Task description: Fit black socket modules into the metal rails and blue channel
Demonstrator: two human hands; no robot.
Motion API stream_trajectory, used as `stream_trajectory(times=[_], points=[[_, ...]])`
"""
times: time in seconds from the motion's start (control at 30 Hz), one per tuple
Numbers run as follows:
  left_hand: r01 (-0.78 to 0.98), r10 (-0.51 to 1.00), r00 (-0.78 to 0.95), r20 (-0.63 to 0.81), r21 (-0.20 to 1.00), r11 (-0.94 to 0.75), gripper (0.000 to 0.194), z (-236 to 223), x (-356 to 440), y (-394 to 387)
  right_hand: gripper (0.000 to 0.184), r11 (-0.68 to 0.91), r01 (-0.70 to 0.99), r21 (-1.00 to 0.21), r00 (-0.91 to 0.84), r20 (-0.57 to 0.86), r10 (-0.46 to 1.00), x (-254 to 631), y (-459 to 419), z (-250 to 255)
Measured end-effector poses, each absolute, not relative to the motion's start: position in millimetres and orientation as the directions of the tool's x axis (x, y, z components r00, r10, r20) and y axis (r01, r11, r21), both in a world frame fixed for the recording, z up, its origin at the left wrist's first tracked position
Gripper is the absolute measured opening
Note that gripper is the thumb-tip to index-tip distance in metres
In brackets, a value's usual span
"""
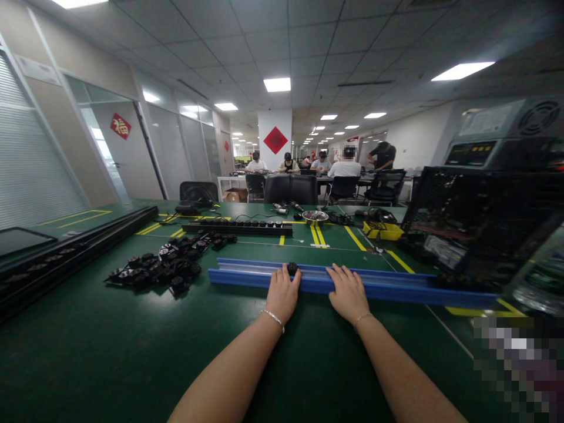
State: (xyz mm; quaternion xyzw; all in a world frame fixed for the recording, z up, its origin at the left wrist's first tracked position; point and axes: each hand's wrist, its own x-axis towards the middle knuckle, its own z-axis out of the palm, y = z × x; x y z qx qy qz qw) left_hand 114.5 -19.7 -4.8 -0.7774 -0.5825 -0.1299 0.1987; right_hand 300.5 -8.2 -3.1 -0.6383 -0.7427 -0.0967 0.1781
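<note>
A long blue channel rail (251, 277) lies across the green table in front of me, with a lighter strip along its inside. My left hand (282, 296) is at its near wall, closed about a small black part (292, 268) that sits in the channel between thumb and fingers. Further right, my right hand (348, 294) rests over the near wall with its fingers stretched out and apart, holding nothing. Several dark pieces fill the rail's right end. To the left of the rail lies a loose pile of black parts (163, 267).
Behind the blue rail lies a black rail (238, 228) with a row of parts. A metal bowl (315, 217) and a yellow tray (382, 230) stand further back. Long black rails (74, 252) line the left side; stacked equipment (480, 217) rises at the right. People sit at far tables.
</note>
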Motion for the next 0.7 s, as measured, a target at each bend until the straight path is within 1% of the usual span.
stream_trajectory(times=[0.37, 0.7], points=[[0.968, 0.896, 0.25, 0.367, -0.12, -0.221, 0.054, -1.6, 106.4, -22.1, 0.063, 0.144, 0.987, -0.077, -0.109, 0.344, 0.933, 300.6, -9.0, -1.9], [0.971, 0.911, 0.224, 0.345, -0.161, -0.178, 0.059, 3.5, 90.9, -24.6, 0.063, 0.137, 0.987, -0.081, -0.103, 0.334, 0.937, 300.3, -7.9, -0.8]])
